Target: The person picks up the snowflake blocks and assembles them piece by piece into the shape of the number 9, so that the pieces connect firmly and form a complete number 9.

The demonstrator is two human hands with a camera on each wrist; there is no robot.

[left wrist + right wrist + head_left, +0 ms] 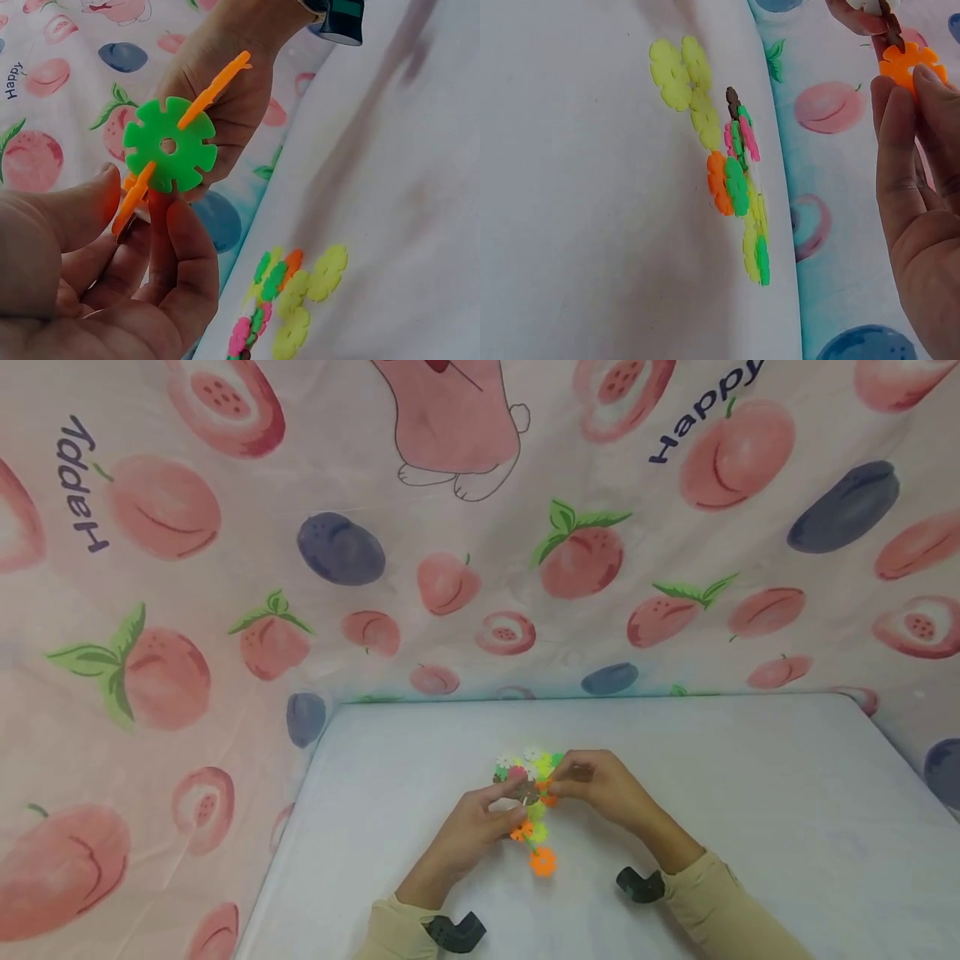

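Observation:
Both hands hold a small build of slotted plastic flower discs in front of the body. My left hand [467, 833] pinches it between thumb and fingers. In the left wrist view, a green disc [184, 154] stands at those fingertips, with orange discs [217, 86] slotted into two of its sides. My right hand [615, 789] pinches an orange disc [898, 66], seen in the right wrist view with a brown disc [891, 28] joined edge-on to it. A white piece [866, 6] shows partly at the top edge there. The fingers hide some of the joints.
Loose discs lie on the white table [750, 793] beyond the hands, among them yellow discs [671, 75], a green disc [736, 186] and a pink disc [750, 137]. A fruit-printed cloth [450, 527] hangs behind. Dark wrist devices [455, 933] sit at both cuffs.

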